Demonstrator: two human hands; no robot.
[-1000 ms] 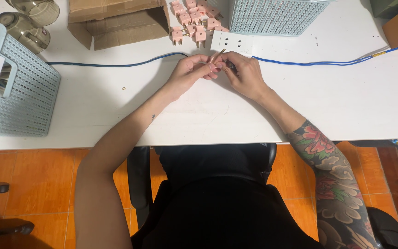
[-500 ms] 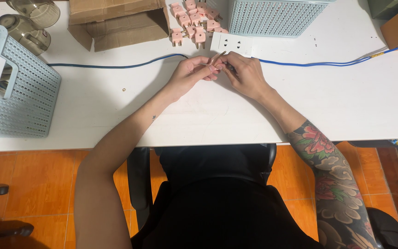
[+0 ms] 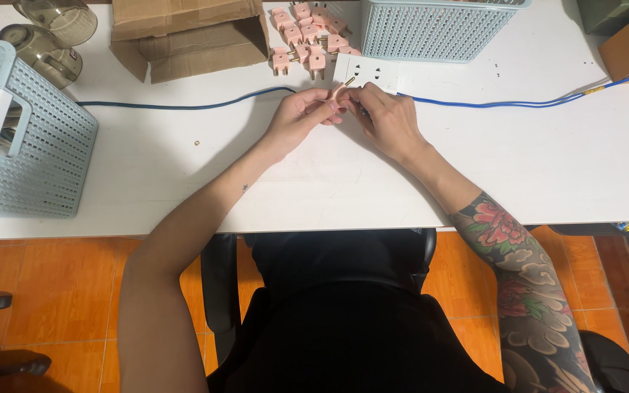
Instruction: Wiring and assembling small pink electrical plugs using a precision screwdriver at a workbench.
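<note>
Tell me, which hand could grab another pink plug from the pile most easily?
Probably the left hand. The pile of pink plugs lies on the white table just beyond and slightly to its side, with nothing in between. The right hand sits farther over, behind the white socket strip.

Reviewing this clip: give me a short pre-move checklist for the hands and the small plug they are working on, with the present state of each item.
1. Both hands on the piece: left hand and right hand meet over one small pink plug. Ok.
2. Grip on the plug: fingertips cover most of it, only a pin tip shows. Cannot tell.
3. Blue cable free of snags: it lies loose across the white table on both sides. Ok.
4. Spare plugs within reach: pile of pink plugs lies just beyond the hands. Ok.
5. White socket strip unobstructed: lies flat behind the fingers, holes visible. Ok.
</note>
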